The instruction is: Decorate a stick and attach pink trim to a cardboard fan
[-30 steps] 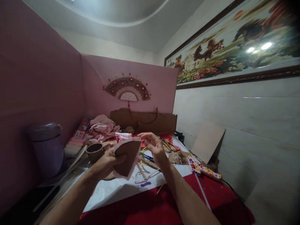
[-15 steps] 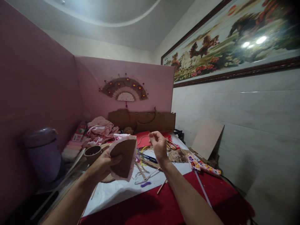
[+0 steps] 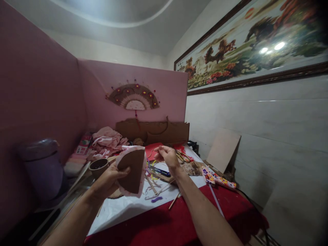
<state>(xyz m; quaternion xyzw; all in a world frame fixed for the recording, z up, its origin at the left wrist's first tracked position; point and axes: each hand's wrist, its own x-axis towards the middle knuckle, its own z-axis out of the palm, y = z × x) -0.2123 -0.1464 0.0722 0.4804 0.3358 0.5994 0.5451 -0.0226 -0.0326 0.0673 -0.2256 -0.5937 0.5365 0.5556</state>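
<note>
My left hand [image 3: 111,178] is closed on a half-round piece of brown cardboard [image 3: 133,172], its thumb flat on the brown face. Pale pink cloth [image 3: 140,191] wraps the cardboard's edge and shows as a border around it. Just right of this piece, my right hand [image 3: 167,158] is raised with its fingertips pinched together. A thin pale thread [image 3: 150,153] runs from beside the cloth up to those fingertips. Whether a needle is on it is too small to see. Below the right hand lies a dark blue cutter [image 3: 161,171].
A brown cup [image 3: 98,167] of dark contents stands left. Gold-handled scissors [image 3: 183,156], sticks [image 3: 174,201], a purple scrap [image 3: 156,199] and a flowered glue gun-shaped item [image 3: 217,179] lie on the table. Pink cloth [image 3: 109,138] is heaped behind. A decorated fan [image 3: 134,97] hangs on the pink panel.
My right hand has moved left and slightly down, closer to the cardboard piece, and the thread's visible span is shorter. My left hand still holds the cardboard. The view has shifted slightly.
</note>
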